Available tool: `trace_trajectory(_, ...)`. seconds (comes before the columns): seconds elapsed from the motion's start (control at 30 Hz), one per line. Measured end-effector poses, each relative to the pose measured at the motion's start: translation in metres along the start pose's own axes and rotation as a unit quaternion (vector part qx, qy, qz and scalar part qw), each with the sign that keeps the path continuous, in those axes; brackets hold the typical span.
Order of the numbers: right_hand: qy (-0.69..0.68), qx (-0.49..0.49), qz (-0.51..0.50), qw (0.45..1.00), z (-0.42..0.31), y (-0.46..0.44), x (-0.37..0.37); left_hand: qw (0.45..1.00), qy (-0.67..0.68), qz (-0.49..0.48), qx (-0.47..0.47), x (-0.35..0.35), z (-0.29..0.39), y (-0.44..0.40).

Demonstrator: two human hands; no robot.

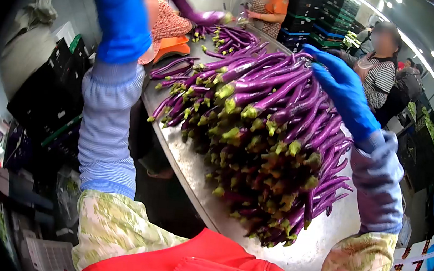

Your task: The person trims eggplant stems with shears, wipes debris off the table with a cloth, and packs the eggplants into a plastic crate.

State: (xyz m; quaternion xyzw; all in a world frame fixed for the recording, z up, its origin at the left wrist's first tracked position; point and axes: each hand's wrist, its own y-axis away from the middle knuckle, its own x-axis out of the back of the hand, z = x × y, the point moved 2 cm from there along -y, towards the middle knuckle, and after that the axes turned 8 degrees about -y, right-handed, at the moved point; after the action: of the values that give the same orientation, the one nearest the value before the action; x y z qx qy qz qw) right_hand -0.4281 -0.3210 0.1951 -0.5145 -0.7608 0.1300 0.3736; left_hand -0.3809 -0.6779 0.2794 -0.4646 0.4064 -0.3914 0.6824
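A large heap of long purple eggplants (285,90) with green stem ends lies stacked on a metal table (196,181). My left hand (121,14), in a blue glove, is raised at the upper left, its fingers partly cut off by the top edge. From it a single eggplant (185,6) stretches out to the right, stem end outward, above the far part of the heap. My right hand (345,93), also blue-gloved, reaches over the heap's right side with fingers extended and apart, close to the upper eggplants; whether it touches them is unclear.
More eggplants (232,37) lie farther along the table. A person in orange (269,8) stands at its far end, another in a patterned top (168,24) sits at left, and a person in stripes (379,73) is at right. Black crates (304,12) are stacked behind.
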Motion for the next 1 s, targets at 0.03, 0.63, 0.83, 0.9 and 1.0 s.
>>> trace_trajectory(0.03, -0.047, -0.036, 0.016, 0.998, -0.015, 0.022, 0.005, 0.998, -0.011, 0.029, 0.053, 0.017, 0.017, 0.013)
trace_trajectory(0.63, -0.238, -0.186, -0.08, 0.95, -0.106, 0.35, -0.061, 0.802, -0.091, 0.163, 0.568, 0.2, 0.287, 0.401)
trace_trajectory(0.83, -0.289, -0.216, -0.145, 0.921, -0.112, 0.372, -0.088, 0.776, -0.128, 0.2, 0.584, 0.231, 0.329, 0.447)
trace_trajectory(0.9, -0.279, -0.23, -0.159, 0.918, -0.115, 0.377, -0.094, 0.773, -0.178, 0.18, 0.581, 0.252, 0.339, 0.45)
trace_trajectory(1.0, -0.255, -0.266, -0.179, 0.912, -0.122, 0.385, -0.102, 0.76, -0.311, 0.14, 0.553, 0.306, 0.351, 0.46)
